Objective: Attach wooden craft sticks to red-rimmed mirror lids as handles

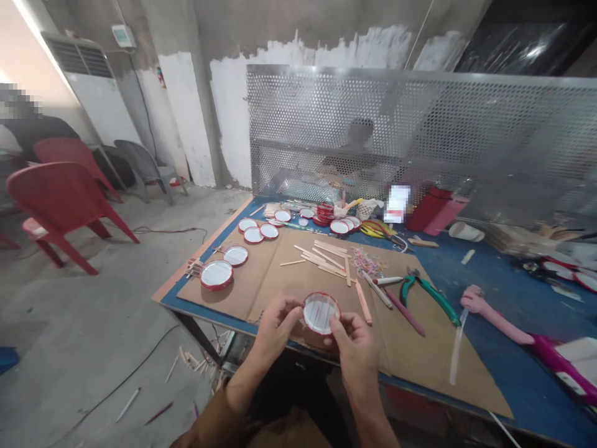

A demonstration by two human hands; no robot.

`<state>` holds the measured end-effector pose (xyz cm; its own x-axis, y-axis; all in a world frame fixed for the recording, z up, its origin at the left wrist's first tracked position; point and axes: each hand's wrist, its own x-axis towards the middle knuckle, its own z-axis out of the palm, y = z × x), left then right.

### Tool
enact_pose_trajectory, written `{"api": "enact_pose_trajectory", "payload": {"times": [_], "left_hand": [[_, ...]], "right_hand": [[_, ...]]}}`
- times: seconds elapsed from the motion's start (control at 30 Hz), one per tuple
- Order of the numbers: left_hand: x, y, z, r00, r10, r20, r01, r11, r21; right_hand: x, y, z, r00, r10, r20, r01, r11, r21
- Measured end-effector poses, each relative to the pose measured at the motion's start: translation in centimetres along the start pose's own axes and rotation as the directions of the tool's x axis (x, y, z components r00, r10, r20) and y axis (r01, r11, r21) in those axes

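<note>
Between my two hands, over the front edge of the cardboard (405, 354), is a round red-rimmed disc (321, 313) with a pale, streaked face. My left hand (280, 326) pinches near its left rim with thumb and forefinger. My right hand (354, 339) grips its lower right, the thumb on the face and the fingers behind. Thin wooden sticks (326, 258) lie beyond the hands, beside a pile of small coloured bands (368, 261). A larger red-rimmed disc (217, 274) with sticks at its left side rests on the cardboard's left part.
Green-handled pliers (436, 298), pens (377, 291) and a pink glue gun (504, 323) lie to the right. More discs (253, 234) and red bottles (429, 208) stand farther back. A perforated metal panel (303, 112) borders the table. Red chairs (60, 193) and a seated person are at left.
</note>
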<state>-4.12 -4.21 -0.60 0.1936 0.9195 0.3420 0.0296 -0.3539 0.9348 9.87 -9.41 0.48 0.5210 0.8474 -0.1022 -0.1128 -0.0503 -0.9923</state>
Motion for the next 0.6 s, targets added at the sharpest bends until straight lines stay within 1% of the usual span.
{"api": "enact_pose_trajectory", "payload": {"times": [0.07,0.13,0.2,0.27,0.33,0.47,0.6], "left_hand": [[0.0,-0.1,0.1,0.996,-0.075,-0.051,0.071,0.994,-0.088],[0.0,-0.1,0.1,0.994,-0.109,-0.017,0.105,0.983,-0.148],[-0.1,0.1,-0.1,0.994,-0.103,0.043,0.108,0.986,-0.127],[-0.1,0.3,-0.3,0.995,-0.073,0.063,0.076,0.996,-0.052],[-0.1,0.4,-0.4,0.996,-0.064,0.058,0.065,0.998,-0.013],[0.1,0.4,-0.4,0.984,-0.154,0.085,0.161,0.984,-0.081],[0.1,0.3,-0.3,0.989,-0.138,0.062,0.141,0.989,-0.047]], "right_hand": [[-0.5,0.2,-0.2,0.996,-0.024,0.081,0.029,0.998,-0.064],[-1.0,0.2,-0.3,0.989,-0.031,0.143,0.048,0.992,-0.114],[-1.3,0.1,-0.3,0.984,-0.029,0.178,0.054,0.989,-0.141],[-1.5,-0.1,-0.2,0.980,-0.021,0.198,0.053,0.986,-0.157],[-1.4,-0.2,-0.2,0.977,-0.004,0.211,0.039,0.986,-0.160],[-1.1,0.1,-0.2,0.975,0.032,0.221,-0.002,0.991,-0.133],[-0.8,0.6,-0.3,0.976,0.040,0.213,-0.019,0.995,-0.102]]}}
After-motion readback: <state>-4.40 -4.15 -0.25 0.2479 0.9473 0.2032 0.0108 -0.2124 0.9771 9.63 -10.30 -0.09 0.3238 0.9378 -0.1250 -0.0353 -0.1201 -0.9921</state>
